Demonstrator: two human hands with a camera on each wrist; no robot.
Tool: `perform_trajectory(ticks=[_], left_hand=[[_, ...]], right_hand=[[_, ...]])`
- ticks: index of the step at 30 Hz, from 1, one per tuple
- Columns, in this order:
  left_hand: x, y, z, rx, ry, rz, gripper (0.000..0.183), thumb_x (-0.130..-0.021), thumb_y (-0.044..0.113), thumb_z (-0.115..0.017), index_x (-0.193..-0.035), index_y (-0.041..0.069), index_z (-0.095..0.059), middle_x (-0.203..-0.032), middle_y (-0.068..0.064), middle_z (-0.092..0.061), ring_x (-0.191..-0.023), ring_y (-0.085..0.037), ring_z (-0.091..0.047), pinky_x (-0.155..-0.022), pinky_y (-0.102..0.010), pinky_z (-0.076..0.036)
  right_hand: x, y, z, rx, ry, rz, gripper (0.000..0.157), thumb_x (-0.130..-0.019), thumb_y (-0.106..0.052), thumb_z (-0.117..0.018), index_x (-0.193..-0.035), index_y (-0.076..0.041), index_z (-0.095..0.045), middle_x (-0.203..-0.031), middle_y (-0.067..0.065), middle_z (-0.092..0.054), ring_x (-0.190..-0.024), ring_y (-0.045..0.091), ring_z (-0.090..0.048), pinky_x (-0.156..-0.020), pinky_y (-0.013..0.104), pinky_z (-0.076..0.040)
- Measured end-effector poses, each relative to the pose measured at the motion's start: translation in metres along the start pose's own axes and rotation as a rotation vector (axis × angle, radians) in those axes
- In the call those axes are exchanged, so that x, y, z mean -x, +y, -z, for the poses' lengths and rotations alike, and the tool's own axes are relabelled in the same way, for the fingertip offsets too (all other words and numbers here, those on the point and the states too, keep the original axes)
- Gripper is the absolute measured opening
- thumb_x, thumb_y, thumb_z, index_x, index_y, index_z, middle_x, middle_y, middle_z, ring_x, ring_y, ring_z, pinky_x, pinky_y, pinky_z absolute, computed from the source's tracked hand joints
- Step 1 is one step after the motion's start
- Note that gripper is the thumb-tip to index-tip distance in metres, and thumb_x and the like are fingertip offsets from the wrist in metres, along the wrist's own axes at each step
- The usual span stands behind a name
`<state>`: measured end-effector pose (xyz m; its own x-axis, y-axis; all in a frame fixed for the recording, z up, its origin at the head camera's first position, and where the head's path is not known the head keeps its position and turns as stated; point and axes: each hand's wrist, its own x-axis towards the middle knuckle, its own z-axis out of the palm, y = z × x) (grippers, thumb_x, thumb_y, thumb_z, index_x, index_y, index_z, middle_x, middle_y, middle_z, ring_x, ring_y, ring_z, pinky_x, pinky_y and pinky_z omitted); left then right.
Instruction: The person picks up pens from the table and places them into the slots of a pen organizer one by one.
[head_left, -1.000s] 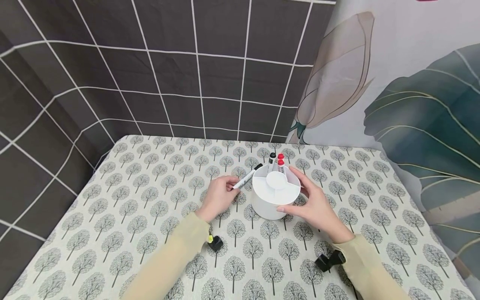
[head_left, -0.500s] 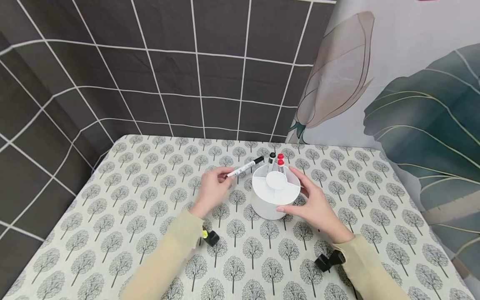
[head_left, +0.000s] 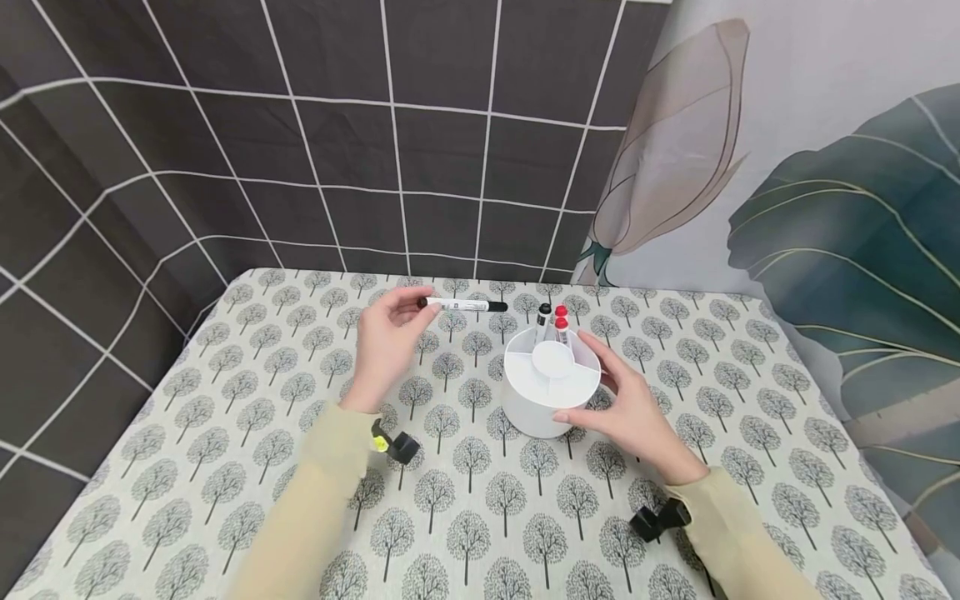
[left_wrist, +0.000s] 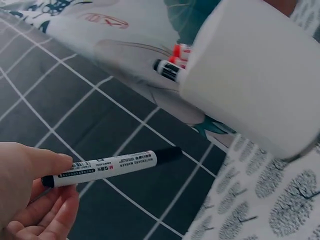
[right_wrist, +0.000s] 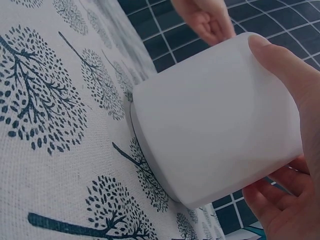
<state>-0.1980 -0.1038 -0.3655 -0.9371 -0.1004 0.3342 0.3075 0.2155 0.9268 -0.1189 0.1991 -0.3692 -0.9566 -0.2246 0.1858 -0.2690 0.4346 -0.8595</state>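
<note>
My left hand [head_left: 384,346] pinches a whiteboard marker [head_left: 465,306] at one end, between thumb and fingers. The marker has a white barrel and black cap, and lies nearly level above the cloth, left of a round white pen organizer [head_left: 528,408]. In the left wrist view its printed barrel [left_wrist: 107,169] shows clearly, capped end pointing away from the hand. My right hand [head_left: 637,417] holds the organizer by its right side, thumb at the front and fingers behind. Inside its back compartment stand a black-capped marker [head_left: 543,323] and two red-capped markers [head_left: 562,323].
A tree-print cloth [head_left: 468,500] covers the table. Behind and to the left hangs a dark curtain [head_left: 322,142] with white grid lines; a floral curtain [head_left: 825,208] hangs at the right. The organizer's front compartments [head_left: 536,387] hold nothing visible.
My left hand has lifted the marker from beside the organizer and moved it left and up, turning it from slanted to nearly level. The right hand and organizer stay in place.
</note>
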Motion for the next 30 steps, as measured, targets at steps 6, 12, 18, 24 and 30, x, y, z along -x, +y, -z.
perform_trajectory(ticks=[6, 12, 18, 24, 30], left_hand=[[0.006, 0.038, -0.001, 0.193, 0.038, -0.102, 0.032, -0.079, 0.002, -0.073, -0.11, 0.0, -0.064, -0.107, -0.015, -0.064, -0.096, -0.022, -0.062, -0.087, -0.029, -0.05], [0.014, 0.072, -0.01, 0.288, 0.038, -0.21, 0.03, -0.077, -0.008, -0.071, -0.106, -0.009, -0.061, -0.103, -0.018, -0.065, -0.092, -0.025, -0.063, -0.085, -0.035, -0.052], [0.018, 0.085, -0.018, 0.331, 0.001, -0.261, 0.028, -0.077, -0.011, -0.069, -0.104, -0.011, -0.06, -0.101, -0.019, -0.066, -0.089, -0.025, -0.064, -0.083, -0.039, -0.052], [0.018, 0.08, -0.025, 0.311, -0.04, -0.267, 0.027, -0.079, -0.006, -0.071, -0.105, -0.006, -0.064, -0.101, -0.014, -0.067, -0.087, -0.024, -0.064, -0.081, -0.037, -0.053], [0.022, 0.071, -0.035, 0.184, -0.194, -0.211, 0.041, -0.08, 0.004, -0.073, -0.12, 0.004, -0.062, -0.119, -0.009, -0.062, -0.105, -0.02, -0.06, -0.092, -0.034, -0.048]], right_hand=[[0.0, -0.001, 0.0, 0.002, 0.001, -0.005, 0.106, -0.059, -0.027, -0.09, -0.146, -0.019, -0.03, -0.148, 0.005, -0.031, -0.12, 0.024, -0.045, -0.101, 0.042, -0.037], [0.0, -0.001, 0.001, -0.007, 0.001, -0.01, 0.105, -0.059, -0.027, -0.089, -0.146, -0.021, -0.03, -0.147, 0.004, -0.031, -0.12, 0.024, -0.046, -0.102, 0.044, -0.037], [0.0, 0.0, 0.0, -0.009, 0.0, -0.017, 0.106, -0.059, -0.028, -0.09, -0.146, -0.021, -0.03, -0.148, 0.004, -0.031, -0.12, 0.025, -0.046, -0.101, 0.043, -0.037], [0.0, 0.001, -0.001, -0.004, 0.001, -0.006, 0.106, -0.059, -0.027, -0.09, -0.146, -0.02, -0.03, -0.148, 0.005, -0.03, -0.122, 0.025, -0.044, -0.103, 0.043, -0.035], [0.001, 0.003, -0.001, -0.01, 0.004, -0.006, 0.105, -0.059, -0.027, -0.09, -0.145, -0.02, -0.03, -0.147, 0.005, -0.032, -0.124, 0.023, -0.042, -0.103, 0.042, -0.035]])
